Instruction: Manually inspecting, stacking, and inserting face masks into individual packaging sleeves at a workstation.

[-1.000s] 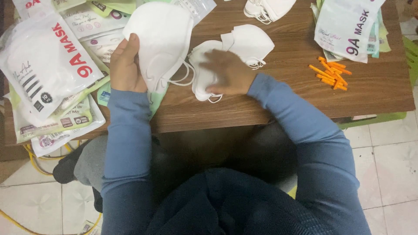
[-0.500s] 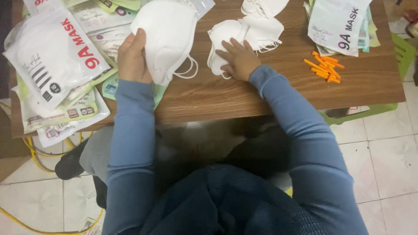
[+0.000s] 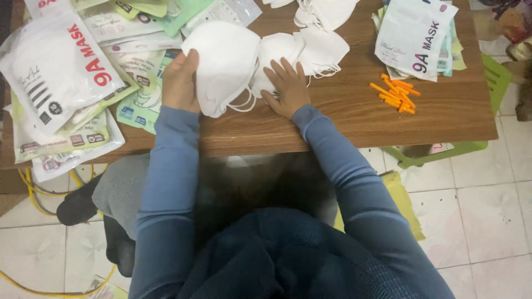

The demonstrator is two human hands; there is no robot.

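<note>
My left hand (image 3: 180, 83) grips a stack of folded white face masks (image 3: 224, 63) by its left edge, holding it over the near part of the wooden table (image 3: 354, 119). My right hand (image 3: 287, 88) lies flat, fingers spread, on another white mask (image 3: 277, 52) that rests on the table right beside the stack. More loose white masks (image 3: 324, 50) lie just beyond and to the right of that hand. Elastic ear loops hang from the held stack toward the table's front edge.
Sealed mask packets (image 3: 52, 69) are piled at the table's left. Another pile of packets (image 3: 415, 36) sits at the far right, with several small orange strips (image 3: 394, 95) in front of it. A green stool (image 3: 443, 149) and tiled floor lie to the right below.
My right hand has flattened on a mask closer to the held stack, and the loose masks now lie spread beyond it. The left hand still holds the stack.
</note>
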